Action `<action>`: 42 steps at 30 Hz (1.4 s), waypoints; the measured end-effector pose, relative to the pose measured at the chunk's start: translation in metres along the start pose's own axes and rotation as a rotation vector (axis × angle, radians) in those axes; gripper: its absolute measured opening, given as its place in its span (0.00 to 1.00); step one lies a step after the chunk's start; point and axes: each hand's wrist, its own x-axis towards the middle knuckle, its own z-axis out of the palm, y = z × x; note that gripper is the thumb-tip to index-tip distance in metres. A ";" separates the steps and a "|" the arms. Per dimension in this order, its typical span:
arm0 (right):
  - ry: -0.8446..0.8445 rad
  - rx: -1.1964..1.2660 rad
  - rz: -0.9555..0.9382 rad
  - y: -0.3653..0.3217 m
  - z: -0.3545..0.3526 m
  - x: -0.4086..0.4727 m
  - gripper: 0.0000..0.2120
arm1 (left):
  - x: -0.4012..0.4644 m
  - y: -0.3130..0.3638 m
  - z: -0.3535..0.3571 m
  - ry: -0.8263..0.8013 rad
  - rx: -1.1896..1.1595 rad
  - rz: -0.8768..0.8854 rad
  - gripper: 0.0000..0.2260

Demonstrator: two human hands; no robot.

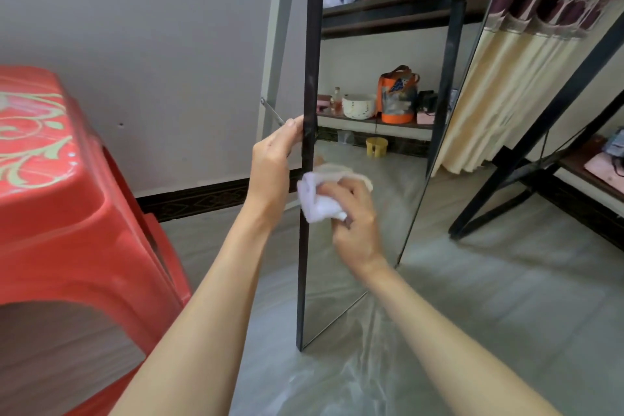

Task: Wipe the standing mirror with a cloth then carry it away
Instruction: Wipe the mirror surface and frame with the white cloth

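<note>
A grey floor (489,314) carries the black-framed standing mirror (305,246), a red plastic stool (67,213) to its left, and a dark shelf frame (499,192).

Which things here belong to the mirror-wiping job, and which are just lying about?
Job: mirror, cloth, left hand, right hand.
Lying about: red stool, black rack, curtain.

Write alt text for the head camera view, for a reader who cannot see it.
A person's right hand presses a white cloth against the glass of a black-framed standing mirror, while the left hand grips the frame's left edge. A red plastic stool stands at left; the glass reflects shelves.
</note>
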 end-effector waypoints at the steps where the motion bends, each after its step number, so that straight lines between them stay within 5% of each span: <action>1: -0.107 -0.026 0.036 0.013 0.007 -0.023 0.19 | 0.000 0.001 -0.001 -0.011 0.010 0.004 0.14; 5: -0.739 -0.140 0.349 0.065 -0.002 -0.096 0.21 | -0.006 -0.009 0.004 0.077 0.112 0.074 0.13; 7: -0.675 -0.161 0.428 0.073 -0.011 -0.097 0.17 | -0.011 -0.016 0.007 0.184 0.220 0.092 0.16; 12: 0.029 -0.060 0.217 0.046 -0.020 -0.042 0.16 | -0.019 -0.036 0.006 0.199 0.413 0.153 0.21; 14: 0.148 -0.038 0.146 0.038 -0.010 -0.035 0.17 | -0.020 -0.043 0.004 0.159 0.478 0.186 0.21; 18: -0.152 -0.166 0.118 0.052 0.028 -0.090 0.17 | -0.023 -0.054 -0.001 0.095 0.580 0.252 0.21; 21: -0.703 -0.181 0.435 0.089 0.023 -0.130 0.20 | -0.028 -0.066 -0.001 0.061 0.605 0.267 0.22; 22: -0.760 -0.177 0.516 0.100 0.017 -0.133 0.19 | -0.030 -0.069 0.001 0.051 0.613 0.258 0.23; 24: -0.593 -0.121 0.563 0.107 0.003 -0.119 0.16 | -0.033 -0.075 0.003 0.034 0.635 0.236 0.24; 29: 0.149 -0.089 0.370 0.102 -0.032 -0.037 0.16 | -0.038 -0.087 0.006 0.050 0.630 0.219 0.26; 31: 0.323 -0.148 0.294 0.101 -0.033 -0.021 0.16 | -0.039 -0.090 0.008 0.082 0.620 0.214 0.24; 33: 0.284 -0.213 0.312 0.103 -0.018 -0.032 0.17 | -0.039 -0.092 0.009 0.112 0.649 0.231 0.23; 38: -0.477 -0.119 0.668 0.148 -0.002 -0.117 0.15 | -0.035 -0.098 0.003 0.152 0.732 0.333 0.24; 40: -0.451 -0.178 0.699 0.158 -0.015 -0.120 0.15 | -0.033 -0.101 0.004 0.176 0.766 0.383 0.24; 42: -0.208 -0.215 0.641 0.157 -0.029 -0.095 0.16 | -0.030 -0.102 0.005 0.201 0.776 0.422 0.23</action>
